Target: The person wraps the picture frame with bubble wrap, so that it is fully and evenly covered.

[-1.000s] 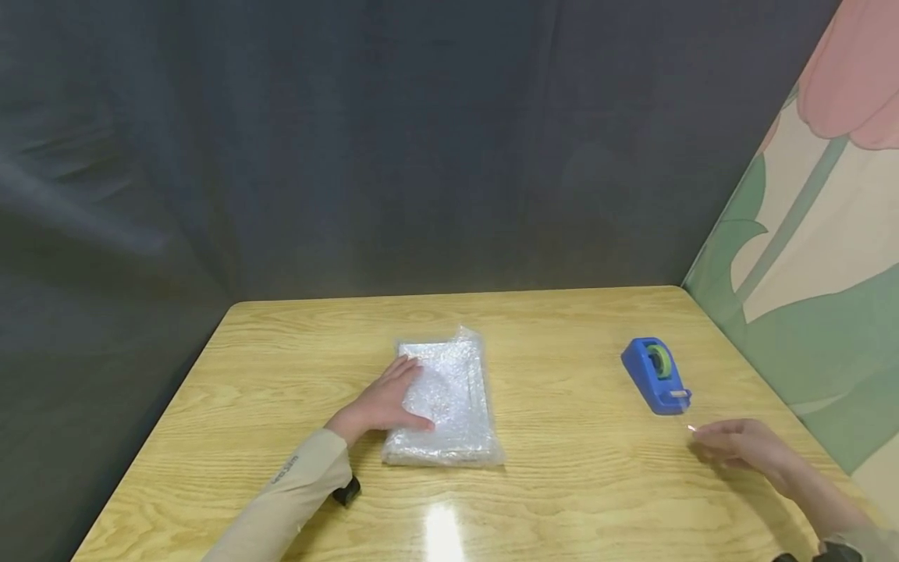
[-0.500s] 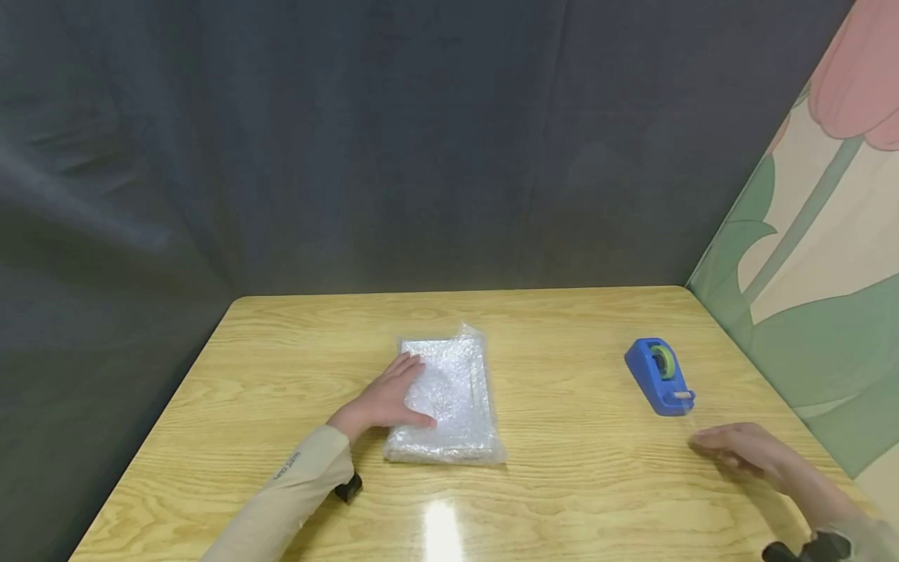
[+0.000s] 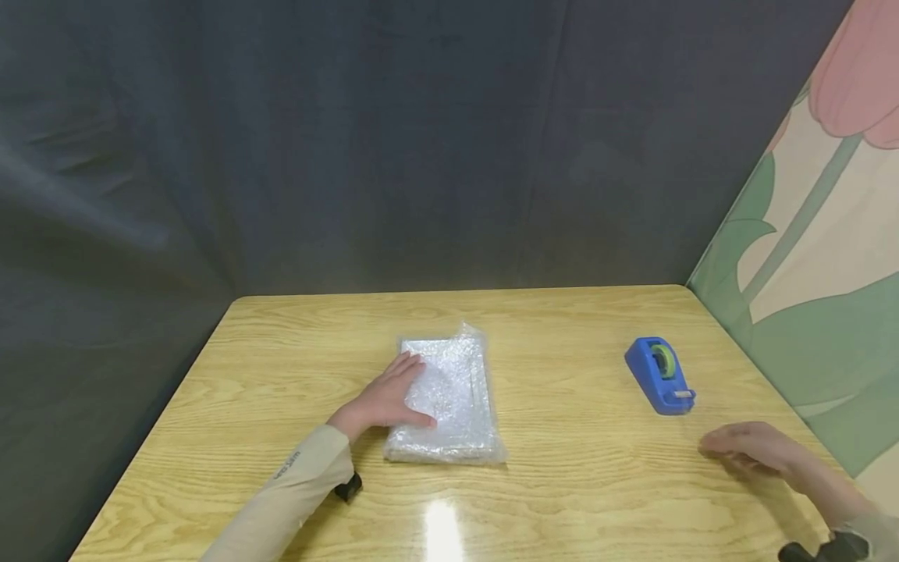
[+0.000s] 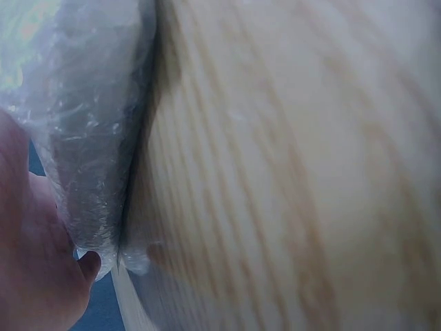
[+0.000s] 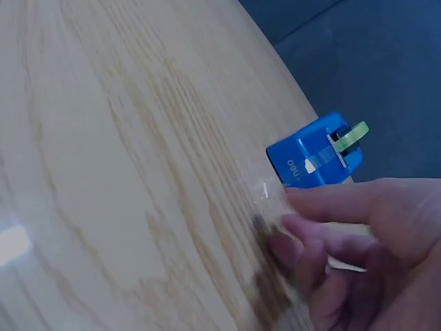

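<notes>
My left hand (image 3: 389, 398) rests with spread fingers on a flat package in bubble wrap (image 3: 453, 406), its thumb across the lower part. In the left wrist view the wrapped package (image 4: 89, 124) lies beside that hand (image 4: 41, 255). On the right, my right hand (image 3: 758, 449) is just in front of a blue tape dispenser (image 3: 659, 376) holding a greenish roll. The right wrist view has the fingertips of the right hand (image 5: 358, 241) pinching the end of clear tape (image 5: 264, 190), which stretches from the dispenser's toothed cutter. The tape is faint and hard to follow.
A wooden table (image 3: 562, 499) carries the package and dispenser. Behind it hangs a dark curtain (image 3: 449, 148), which also covers the left side. A flower-patterned wall (image 3: 829, 312) borders the table's right edge.
My right hand has shifted slightly to the right, away from the dispenser. The left hand and the package stay in place; small shifts of the whole scene come from the head view.
</notes>
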### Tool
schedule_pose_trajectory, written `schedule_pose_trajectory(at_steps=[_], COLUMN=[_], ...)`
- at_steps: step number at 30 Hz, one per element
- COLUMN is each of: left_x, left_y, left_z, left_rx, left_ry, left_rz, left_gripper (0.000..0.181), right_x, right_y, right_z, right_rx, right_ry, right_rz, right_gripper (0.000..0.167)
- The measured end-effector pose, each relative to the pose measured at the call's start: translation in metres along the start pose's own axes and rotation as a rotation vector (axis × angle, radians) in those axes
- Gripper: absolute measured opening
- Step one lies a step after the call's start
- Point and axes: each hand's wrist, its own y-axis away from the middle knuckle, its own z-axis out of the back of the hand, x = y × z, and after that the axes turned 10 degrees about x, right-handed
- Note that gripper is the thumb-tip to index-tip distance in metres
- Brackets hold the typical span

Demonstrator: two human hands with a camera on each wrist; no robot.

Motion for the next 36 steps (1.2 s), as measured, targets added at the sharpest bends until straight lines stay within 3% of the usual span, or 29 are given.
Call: schedule_pose_trajectory(at_steps=[5, 9, 14, 20, 29, 36], left_x=[0.001, 0.000, -0.001, -0.001, 0.000, 0.002], left_y=[-0.001, -0.001, -0.001, 0.001, -0.001, -0.002], left_z=[0.000, 0.000, 0.000, 0.000, -0.001, -0.001], left_rx=[0.006, 0.004, 0.008, 0.005, 0.004, -0.003], left_ry=[-0.006, -0.008, -0.008, -0.006, -0.019, -0.016], left_rz=[0.003, -0.003, 0.000, 0.006, 0.004, 0.003], left_gripper=[0.106, 0.106, 0.106, 0.106, 0.106, 0.106], right_x=[0.008, 0.013, 0.017, 0.017, 0.012, 0.012], right_y=[-0.003, -0.011, -0.018, -0.024, -0.031, -0.037], right_z=[-0.002, -0.010, -0.016, -0.020, -0.025, -0.035], right_rx=[-0.254, -0.368, -0.416, -0.431, -0.512, -0.611], right_ry=[0.009, -0.033, -0.068, -0.122, -0.079, -0.046], right_rz=[0.050, 0.121, 0.111, 0.080, 0.049, 0.074], right_gripper=[0.046, 0.041, 0.043, 0.035, 0.047, 0.052])
